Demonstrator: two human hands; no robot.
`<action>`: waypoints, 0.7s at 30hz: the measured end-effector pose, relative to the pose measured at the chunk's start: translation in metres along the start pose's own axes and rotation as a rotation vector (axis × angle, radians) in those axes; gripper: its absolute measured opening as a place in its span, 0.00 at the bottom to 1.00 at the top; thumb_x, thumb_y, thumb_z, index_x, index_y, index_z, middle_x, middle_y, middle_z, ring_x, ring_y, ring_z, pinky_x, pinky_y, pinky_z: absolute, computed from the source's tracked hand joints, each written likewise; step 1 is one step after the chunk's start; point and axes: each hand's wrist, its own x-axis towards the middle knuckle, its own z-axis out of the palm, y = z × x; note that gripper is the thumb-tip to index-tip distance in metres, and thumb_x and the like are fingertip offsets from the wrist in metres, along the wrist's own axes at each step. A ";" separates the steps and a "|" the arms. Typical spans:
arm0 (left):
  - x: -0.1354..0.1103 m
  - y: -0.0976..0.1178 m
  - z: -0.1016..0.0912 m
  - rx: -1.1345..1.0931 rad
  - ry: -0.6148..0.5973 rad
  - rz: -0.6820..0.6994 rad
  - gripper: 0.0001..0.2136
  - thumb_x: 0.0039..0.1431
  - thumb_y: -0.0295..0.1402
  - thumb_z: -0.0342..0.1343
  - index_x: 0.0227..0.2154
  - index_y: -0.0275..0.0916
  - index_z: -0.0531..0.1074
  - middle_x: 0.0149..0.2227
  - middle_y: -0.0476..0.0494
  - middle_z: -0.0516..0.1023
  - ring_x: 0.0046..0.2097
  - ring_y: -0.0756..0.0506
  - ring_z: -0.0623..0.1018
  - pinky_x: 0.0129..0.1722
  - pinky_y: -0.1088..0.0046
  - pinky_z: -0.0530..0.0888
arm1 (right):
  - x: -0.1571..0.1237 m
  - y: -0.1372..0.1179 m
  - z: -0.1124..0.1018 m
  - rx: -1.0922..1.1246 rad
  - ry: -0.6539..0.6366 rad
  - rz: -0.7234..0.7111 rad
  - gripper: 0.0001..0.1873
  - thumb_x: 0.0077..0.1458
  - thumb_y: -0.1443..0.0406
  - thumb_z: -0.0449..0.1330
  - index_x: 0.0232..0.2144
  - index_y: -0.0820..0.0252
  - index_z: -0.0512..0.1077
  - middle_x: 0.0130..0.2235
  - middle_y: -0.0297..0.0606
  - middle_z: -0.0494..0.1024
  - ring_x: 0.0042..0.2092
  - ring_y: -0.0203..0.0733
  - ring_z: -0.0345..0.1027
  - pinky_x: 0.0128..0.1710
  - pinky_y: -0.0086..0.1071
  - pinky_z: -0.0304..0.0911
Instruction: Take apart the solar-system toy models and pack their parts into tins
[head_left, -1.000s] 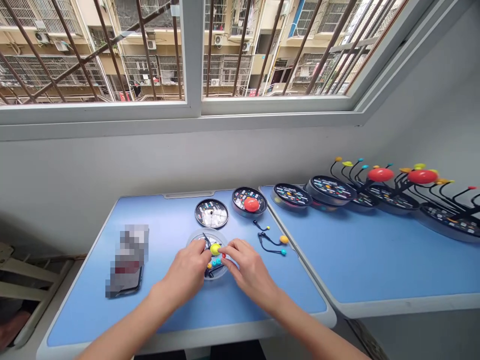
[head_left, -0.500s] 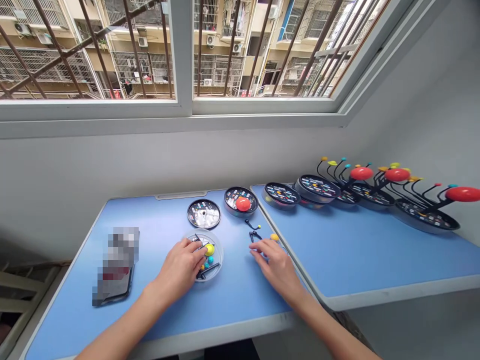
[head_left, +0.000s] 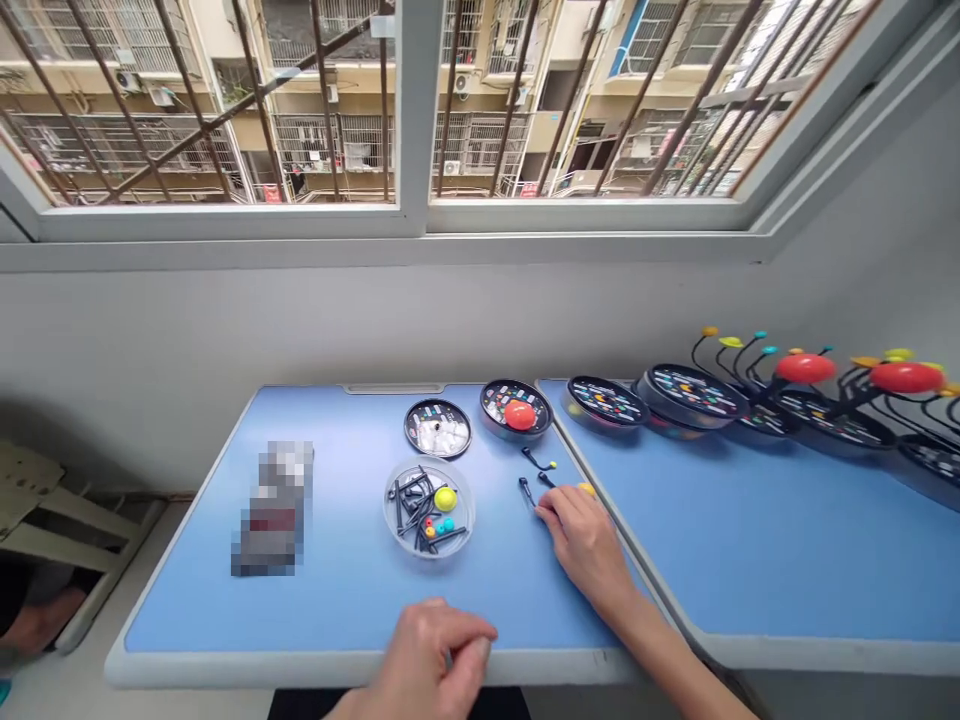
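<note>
Nearest to us, our left hand [head_left: 427, 655] lies at the front edge of the blue worktop [head_left: 180, 610], its fingers [head_left: 471, 640] curled loosely inward; we cannot tell whether they hold anything, since the palm is hidden. Our right hand [head_left: 586, 548] rests further up, near the worktop's right edge, its fingers [head_left: 551, 512] slightly spread and gripping nothing we can see. Just beyond those fingertips lie black rods [head_left: 527, 490], with a rod carrying a yellow bead [head_left: 538, 458] a little further on, and a yellow-orange ball [head_left: 586, 489] shows just past the knuckles. Left of that hand sits a clear round tray [head_left: 391, 510] holding loose rods [head_left: 411, 510], a yellow ball [head_left: 445, 498] and small teal, red and yellow beads [head_left: 439, 526]. Left of the tray lies a pixelated object [head_left: 271, 510]. Beyond the tray are a tin of white pieces [head_left: 437, 428] and a tin with a red ball [head_left: 517, 415]. On a second worktop [head_left: 787, 540] to the right stand more tins [head_left: 606, 400] and assembled models [head_left: 806, 368] with red balls on black arms. Furthest off, a barred window [head_left: 225, 100] looks onto apartment blocks.
</note>
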 end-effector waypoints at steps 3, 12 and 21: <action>0.010 0.005 -0.001 -0.258 -0.027 -0.306 0.13 0.52 0.31 0.47 0.34 0.34 0.76 0.19 0.48 0.73 0.22 0.51 0.68 0.25 0.76 0.66 | 0.002 -0.020 -0.016 0.181 0.049 -0.011 0.11 0.59 0.63 0.47 0.25 0.56 0.60 0.27 0.38 0.67 0.32 0.44 0.61 0.34 0.37 0.56; 0.058 0.003 -0.048 -0.241 0.284 -0.023 0.24 0.51 0.40 0.56 0.50 0.35 0.64 0.28 0.47 0.70 0.25 0.51 0.69 0.24 0.75 0.67 | 0.047 -0.081 -0.047 0.620 -0.204 -0.136 0.14 0.59 0.57 0.47 0.24 0.56 0.61 0.26 0.34 0.65 0.29 0.39 0.60 0.28 0.29 0.58; 0.035 -0.043 -0.034 0.711 0.353 0.427 0.11 0.59 0.32 0.48 0.24 0.37 0.71 0.24 0.45 0.70 0.25 0.48 0.68 0.22 0.75 0.65 | 0.072 -0.058 -0.002 0.788 -0.213 0.211 0.16 0.56 0.51 0.50 0.28 0.56 0.64 0.27 0.33 0.64 0.29 0.38 0.57 0.27 0.28 0.56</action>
